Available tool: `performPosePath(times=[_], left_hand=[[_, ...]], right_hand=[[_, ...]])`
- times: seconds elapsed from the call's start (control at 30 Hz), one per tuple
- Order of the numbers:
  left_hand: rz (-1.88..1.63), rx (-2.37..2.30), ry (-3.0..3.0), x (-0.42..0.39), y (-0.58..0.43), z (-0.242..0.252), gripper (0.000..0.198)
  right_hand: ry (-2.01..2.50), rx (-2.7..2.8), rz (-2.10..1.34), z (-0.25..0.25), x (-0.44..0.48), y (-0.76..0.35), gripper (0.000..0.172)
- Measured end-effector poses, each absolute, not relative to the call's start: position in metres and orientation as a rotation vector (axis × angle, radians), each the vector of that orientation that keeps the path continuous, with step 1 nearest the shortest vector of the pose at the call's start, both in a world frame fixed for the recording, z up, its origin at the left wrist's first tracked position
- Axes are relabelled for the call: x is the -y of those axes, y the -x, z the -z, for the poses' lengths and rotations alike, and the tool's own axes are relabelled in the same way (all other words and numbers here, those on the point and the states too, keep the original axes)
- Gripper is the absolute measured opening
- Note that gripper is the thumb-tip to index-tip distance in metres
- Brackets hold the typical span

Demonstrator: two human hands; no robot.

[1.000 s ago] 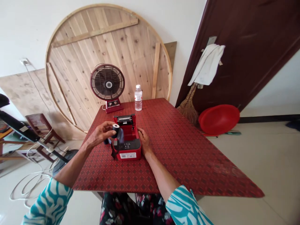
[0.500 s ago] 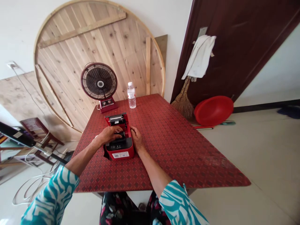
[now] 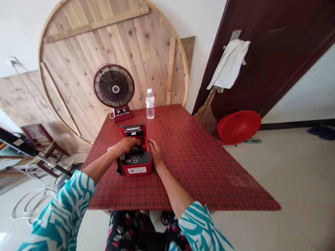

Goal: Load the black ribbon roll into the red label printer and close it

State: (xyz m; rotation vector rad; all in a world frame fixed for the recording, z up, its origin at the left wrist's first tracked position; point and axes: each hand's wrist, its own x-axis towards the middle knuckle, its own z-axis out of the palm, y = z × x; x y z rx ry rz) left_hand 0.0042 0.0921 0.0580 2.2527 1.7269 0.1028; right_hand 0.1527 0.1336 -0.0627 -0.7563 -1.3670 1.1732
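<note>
Near the middle of the head view, on a red diamond-patterned tabletop (image 3: 199, 167), both bare hands meet at a red thermal label printer (image 3: 136, 169). Its lid (image 3: 132, 130) stands open toward the far side, showing a dark roller. The left hand (image 3: 125, 145) reaches over the printer's open compartment from the lower left, with its fingers (image 3: 133, 142) close together and curved downward. They touch a black item (image 3: 137, 151) in the compartment, and it is too hidden to tell whether they grip it. The right hand (image 3: 156, 154) lies just beside the printer's right wall, its fingers (image 3: 154, 145) narrowly spaced, extended and resting against the red casing, not closed around anything. The printer sits between the hands, with a dark strip (image 3: 119, 167) hanging at its left front corner.

Beyond the printer, toward the upper middle of the frame, a desk fan (image 3: 113, 86) and a plastic water bottle (image 3: 150, 104) stand near the table's far edge. A round wooden tabletop (image 3: 78, 69) leans against the wall behind them. At the upper right, a white cloth (image 3: 229, 59) hangs on a dark door (image 3: 277, 52), and a straw broom (image 3: 206, 116) and red plastic basin (image 3: 239, 126) stand below it.
</note>
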Motion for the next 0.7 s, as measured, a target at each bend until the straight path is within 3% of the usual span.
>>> performPosePath(times=[0.17,0.47,0.7], left_hand=[[-0.462,-1.505,-2.086,-0.079,0.001,-0.064,0.024],[-1.168,-1.628,-2.132,0.004,-0.01,-0.037,0.027],[-1.231,-1.67,-2.518,0.01,-0.018,-0.022,0.02]], right_hand=[[0.773,1.37,-1.196,0.059,-0.13,-0.155,0.033],[0.774,1.359,-1.232,0.059,-0.128,-0.157,0.034],[0.792,1.248,-1.307,0.042,-0.152,-0.151,0.05]])
